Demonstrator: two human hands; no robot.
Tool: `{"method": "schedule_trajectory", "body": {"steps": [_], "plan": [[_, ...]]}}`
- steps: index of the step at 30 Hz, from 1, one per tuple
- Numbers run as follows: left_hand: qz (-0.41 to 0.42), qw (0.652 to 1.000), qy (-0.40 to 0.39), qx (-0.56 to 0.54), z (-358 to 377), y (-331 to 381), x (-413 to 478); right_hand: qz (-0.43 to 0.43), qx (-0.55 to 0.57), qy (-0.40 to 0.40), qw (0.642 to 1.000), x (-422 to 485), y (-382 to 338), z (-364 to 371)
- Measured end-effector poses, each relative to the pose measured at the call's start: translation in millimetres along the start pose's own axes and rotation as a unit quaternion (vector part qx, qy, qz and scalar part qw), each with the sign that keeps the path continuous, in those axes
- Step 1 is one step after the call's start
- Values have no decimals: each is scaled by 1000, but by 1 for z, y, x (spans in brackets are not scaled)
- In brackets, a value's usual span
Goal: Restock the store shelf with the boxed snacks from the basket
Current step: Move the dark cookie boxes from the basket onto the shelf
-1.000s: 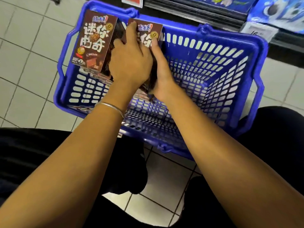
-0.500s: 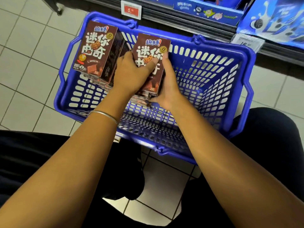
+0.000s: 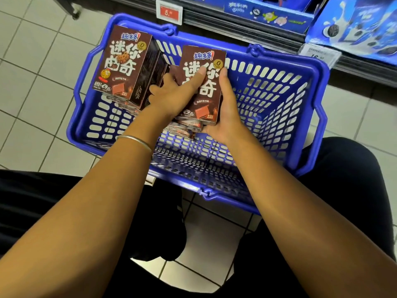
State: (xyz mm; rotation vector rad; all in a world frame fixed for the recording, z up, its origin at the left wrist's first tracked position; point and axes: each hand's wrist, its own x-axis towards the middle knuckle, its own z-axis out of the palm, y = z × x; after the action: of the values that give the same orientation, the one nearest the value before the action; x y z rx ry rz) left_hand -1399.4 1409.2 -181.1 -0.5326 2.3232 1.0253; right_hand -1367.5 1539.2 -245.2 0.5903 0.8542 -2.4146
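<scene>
A blue plastic basket (image 3: 300,117) stands on the tiled floor in front of a low shelf. Inside, at the middle, a stack of brown snack boxes (image 3: 207,97) is held between both hands. My left hand (image 3: 174,97) grips its left side with the thumb lying across the top box's face. My right hand (image 3: 226,112) clasps the right side and lower corner. A second stack of the same brown boxes (image 3: 124,65) stands at the basket's left end, untouched.
The shelf edge (image 3: 236,20) runs along the top, with a red price tag (image 3: 169,11) and a white one (image 3: 318,53). Blue snack packs (image 3: 363,26) sit on the shelf at upper right. My dark-clothed knees flank the basket's near side.
The stack between my hands has risen from inside the basket and its top face has come into full view. My left thumb now lies across that face.
</scene>
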Motion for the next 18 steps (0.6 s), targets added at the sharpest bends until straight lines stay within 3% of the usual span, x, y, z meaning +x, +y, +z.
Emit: {"method": "schedule_trajectory", "body": {"steps": [3, 9, 12, 18], "plan": [[-19, 999, -21, -42, -5, -6, 3, 32, 11, -24, 999, 3, -2, 4], [8, 955, -173, -242, -13, -18, 8, 41, 5, -12, 999, 5, 1, 12], [14, 936, -170, -308, -16, -11, 2, 39, -6, -19, 999, 8, 0, 19], [24, 943, -172, -286, -44, 20, -8, 12, 30, -44, 998, 0, -18, 45]]}}
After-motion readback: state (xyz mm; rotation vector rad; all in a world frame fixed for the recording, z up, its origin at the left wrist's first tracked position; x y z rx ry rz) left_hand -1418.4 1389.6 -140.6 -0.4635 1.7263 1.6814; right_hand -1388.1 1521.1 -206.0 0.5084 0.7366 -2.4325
